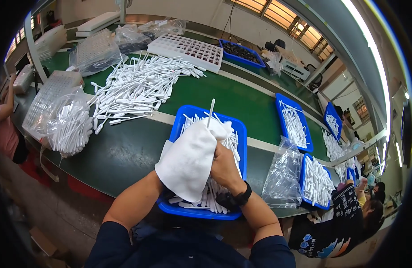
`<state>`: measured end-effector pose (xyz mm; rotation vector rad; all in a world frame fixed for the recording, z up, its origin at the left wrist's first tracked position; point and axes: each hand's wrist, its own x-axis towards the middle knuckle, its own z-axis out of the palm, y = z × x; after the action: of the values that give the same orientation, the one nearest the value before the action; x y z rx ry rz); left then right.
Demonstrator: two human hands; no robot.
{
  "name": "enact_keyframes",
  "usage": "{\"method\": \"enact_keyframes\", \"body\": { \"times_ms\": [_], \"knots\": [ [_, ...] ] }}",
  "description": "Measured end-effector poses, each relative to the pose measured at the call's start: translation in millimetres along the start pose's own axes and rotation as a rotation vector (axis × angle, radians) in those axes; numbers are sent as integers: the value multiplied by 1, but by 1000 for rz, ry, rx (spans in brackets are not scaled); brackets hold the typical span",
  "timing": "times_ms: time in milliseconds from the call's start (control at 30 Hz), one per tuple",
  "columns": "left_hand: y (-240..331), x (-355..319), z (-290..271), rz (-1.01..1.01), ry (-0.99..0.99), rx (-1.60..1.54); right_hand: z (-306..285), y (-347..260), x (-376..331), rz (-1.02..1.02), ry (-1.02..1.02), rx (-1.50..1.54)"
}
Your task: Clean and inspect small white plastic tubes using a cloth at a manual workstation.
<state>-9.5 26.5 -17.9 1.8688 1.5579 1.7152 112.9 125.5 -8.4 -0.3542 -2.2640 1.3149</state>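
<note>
A white cloth (188,161) drapes over my left hand and hides its fingers; only the wrist shows at the cloth's lower left. My right hand (223,166) is closed at the cloth's right edge, its fingers curled against the fabric. From the bunched top of the cloth a thin white plastic stick (211,109) points up; its lower part is covered. Both hands are above a blue tray (243,169) full of white plastic sticks (206,201) with thicker ends. A black watch (246,193) is on my right wrist.
Loose white sticks (134,85) are heaped on the green belt (241,105), near a white foam rack (185,51). A bag of sticks (71,129) lies left. Right are a clear bag (283,174), blue trays (309,145) and a seated person (335,223).
</note>
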Motion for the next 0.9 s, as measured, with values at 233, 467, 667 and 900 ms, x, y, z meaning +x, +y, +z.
{"method": "enact_keyframes", "body": {
  "times_ms": [233,467,667,900],
  "knots": [
    [19,5,-18,-231,147,-8,-24,15,-7,268,58,14],
    [28,34,-2,86,-222,250,-35,24,9,191,351,550],
    [47,47,-1,-149,-348,-41,-34,21,6,191,362,539],
    [11,11,-2,-298,-10,94,-30,14,-10,119,226,309]
  ]
}}
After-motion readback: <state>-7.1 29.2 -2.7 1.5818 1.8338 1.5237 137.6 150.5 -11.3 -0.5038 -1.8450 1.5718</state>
